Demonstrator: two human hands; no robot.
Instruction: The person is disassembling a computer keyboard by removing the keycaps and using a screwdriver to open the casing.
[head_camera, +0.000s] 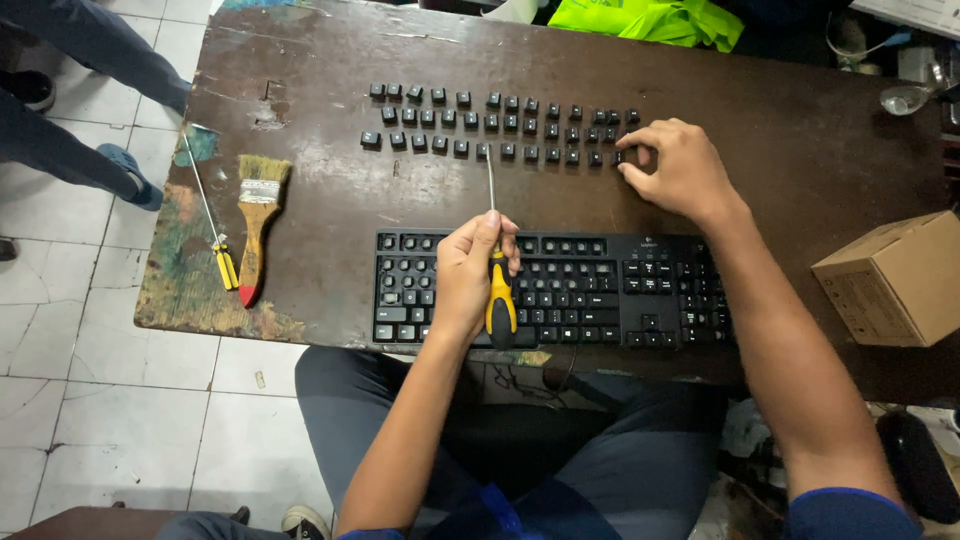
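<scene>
Left hand (468, 275): fist closed around the yellow-and-black handle of a screwdriver (497, 270), resting over the left half of the keyboard; the shaft points toward 12 o'clock, its tip close to the lowest row of loose keys.
Right hand (680, 165): at 2 o'clock from the left hand, fingers curled down on the table, fingertips pinching a keycap (621, 156) at the right end of the loose rows.
Keycaps (500, 125): black, laid in three rows on the table, at 12 o'clock from the keyboard.
Keyboard (600, 290): black, at the near table edge, directly under the left hand.
Table (800, 140): dark brown, worn, paint-stained at its left edge.
Paintbrush (258, 225): at 9 o'clock from the left hand, well apart.
Second screwdriver (210, 215): thin, just beside the brush, further left.
Cardboard box (895, 278): at 3 o'clock, past the keyboard.
</scene>
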